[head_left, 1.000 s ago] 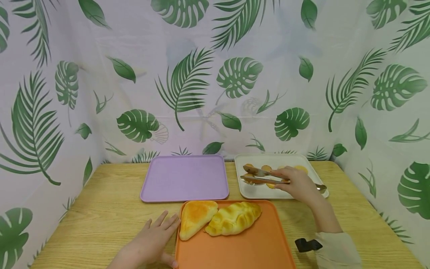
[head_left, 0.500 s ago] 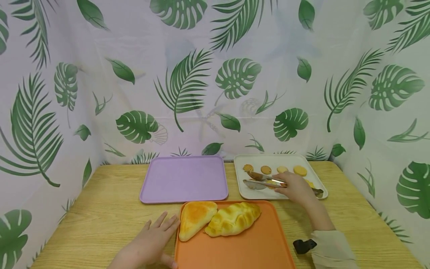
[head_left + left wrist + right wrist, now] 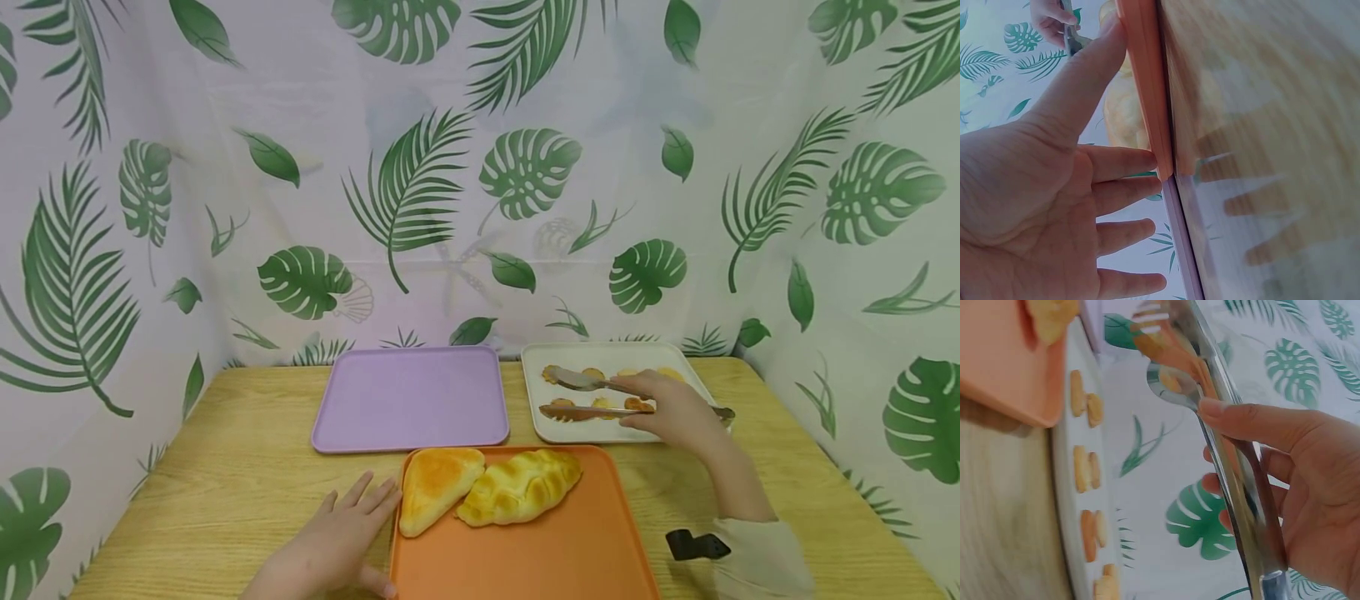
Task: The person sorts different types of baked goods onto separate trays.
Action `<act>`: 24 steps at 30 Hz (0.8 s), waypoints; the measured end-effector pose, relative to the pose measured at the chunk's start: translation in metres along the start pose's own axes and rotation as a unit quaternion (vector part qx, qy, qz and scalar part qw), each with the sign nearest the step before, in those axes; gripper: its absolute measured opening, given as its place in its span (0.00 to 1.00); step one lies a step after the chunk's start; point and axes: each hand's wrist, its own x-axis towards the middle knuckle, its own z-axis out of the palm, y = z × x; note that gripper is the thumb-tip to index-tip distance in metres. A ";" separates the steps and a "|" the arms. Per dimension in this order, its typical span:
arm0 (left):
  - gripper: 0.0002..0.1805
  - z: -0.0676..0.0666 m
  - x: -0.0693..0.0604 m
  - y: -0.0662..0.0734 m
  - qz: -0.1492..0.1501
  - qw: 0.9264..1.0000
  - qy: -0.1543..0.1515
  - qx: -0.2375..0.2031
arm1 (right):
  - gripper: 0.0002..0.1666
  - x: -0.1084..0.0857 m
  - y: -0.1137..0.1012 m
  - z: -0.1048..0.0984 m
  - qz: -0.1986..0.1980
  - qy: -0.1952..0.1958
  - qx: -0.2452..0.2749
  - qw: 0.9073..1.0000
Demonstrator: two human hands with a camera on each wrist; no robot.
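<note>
My right hand (image 3: 678, 417) holds metal serving tongs (image 3: 573, 411) over the white tray (image 3: 551, 429) at the back right. The tongs' arms are spread, with nothing gripped between their tips. Cookies (image 3: 1080, 470) lie in two rows on that tray, below the tongs; some are hidden by the tongs and hand in the head view. My left hand (image 3: 333, 533) has its fingers straight and touches the left edge of the orange tray (image 3: 555, 562). On this tray lie a triangular bread (image 3: 438, 487) and a braided bread (image 3: 521, 487), side by side.
A purple tray (image 3: 412, 400) stands at the back left, beside the white one. All trays rest on a wooden table (image 3: 217, 467). A leaf-printed cloth (image 3: 435, 275) rises behind the table and at both sides.
The tongs' arms narrowed half a second ago and are now spread wider, more level over the two cookie rows. My right hand has shifted slightly right; my left hand stays put.
</note>
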 end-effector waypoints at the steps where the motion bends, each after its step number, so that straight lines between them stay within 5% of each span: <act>1: 0.65 0.000 0.000 0.000 -0.001 1.000 -0.001 -0.001 | 0.33 -0.002 -0.001 -0.003 -0.008 -0.001 0.008 1.000; 6: 0.65 0.000 0.001 0.000 -0.004 1.000 -0.001 -0.001 | 0.34 -0.008 -0.004 -0.014 -0.041 -0.024 0.023 0.999; 14: 0.64 -0.001 0.000 0.001 -0.006 1.000 -0.004 -0.014 | 0.32 -0.006 -0.001 -0.013 -0.073 -0.114 0.041 0.990; 24: 0.63 -0.004 -0.001 0.002 -0.007 1.000 -0.010 -0.017 | 0.32 -0.002 -0.012 -0.006 -0.078 -0.135 0.005 0.988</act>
